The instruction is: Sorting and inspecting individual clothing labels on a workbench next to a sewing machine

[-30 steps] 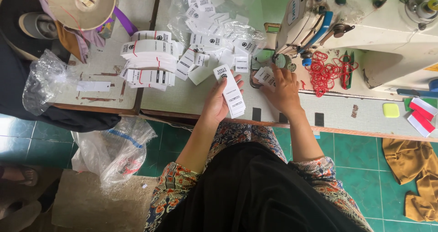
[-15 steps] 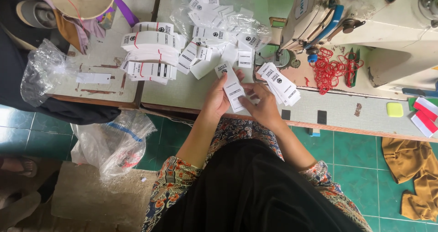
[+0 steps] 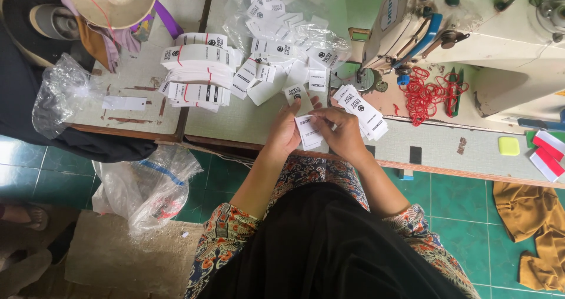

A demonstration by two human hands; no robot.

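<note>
White labels (image 3: 308, 131) are held as a small stack at mid-frame, clamped between the fingers of the left hand (image 3: 286, 131) and right hand (image 3: 341, 128). Banded bundles (image 3: 197, 69) are stacked upper left on the counter (image 3: 235, 119); loose labels (image 3: 282, 34) are left unsorted.

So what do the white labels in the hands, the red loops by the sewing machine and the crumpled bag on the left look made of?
Labels: thin white woven or satin tape, probably; flat, printed black. Red loops: likely rubber bands, thin and tangled. Bag: clear plastic film, glossy and creased.
</note>
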